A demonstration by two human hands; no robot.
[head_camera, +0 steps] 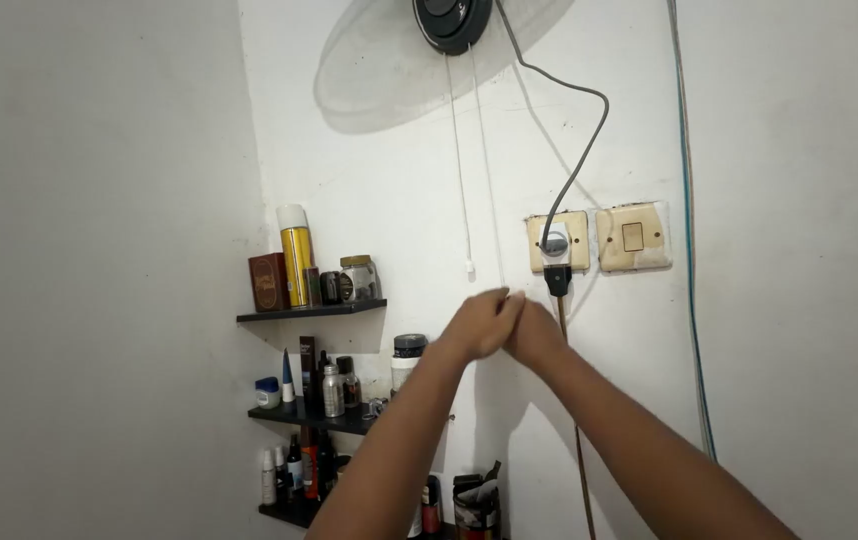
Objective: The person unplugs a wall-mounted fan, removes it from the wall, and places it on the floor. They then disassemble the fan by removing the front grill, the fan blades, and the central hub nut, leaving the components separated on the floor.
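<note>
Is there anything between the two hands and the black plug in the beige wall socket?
Nothing visible stands between them. The left hand and right hand are pressed together just below and left of the black plug in the beige wall socket. Only bare white wall lies in the gap.

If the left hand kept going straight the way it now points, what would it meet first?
The left hand points up and right, overlapping the right hand. Beyond that, probably the black plug in the wall socket, though depth is unclear.
</note>
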